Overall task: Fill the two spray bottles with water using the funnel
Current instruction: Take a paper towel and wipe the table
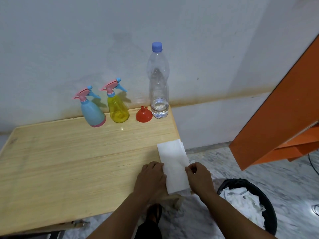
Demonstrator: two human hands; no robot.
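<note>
We see a pale wooden table (69, 161) against a white wall. Along its far edge, at roughly 12 o'clock from our hands, four items stand in a row. Farthest left is a light-blue plastic spray bottle with pink base and pink-and-blue trigger head (92, 109). Just beside it at its 3 o'clock is a translucent yellow plastic spray bottle with the same pink-and-blue trigger head (117, 106). Both are upright, heads on.

Next at 3 o'clock is a small red plastic funnel (143, 114), resting mouth-down, spout up. It sits just beside a tall clear plastic water bottle with a blue cap (158, 83), which is upright and capped, with water only in the bottom part.

Nearer to us, a white folded paper towel (174, 163) lies on the table's right edge, partly overhanging it.

Our left hand (151, 176) rests on the towel's left edge, fingers bent over it; whether it grips or just presses, we cannot tell. Our right hand (200, 176) pinches the towel's right edge between thumb and fingers.

At 4 o'clock, on the marbled floor, is a black round bin with crumpled paper (248, 202). At 2 o'clock is an orange slanted panel (276, 121).
</note>
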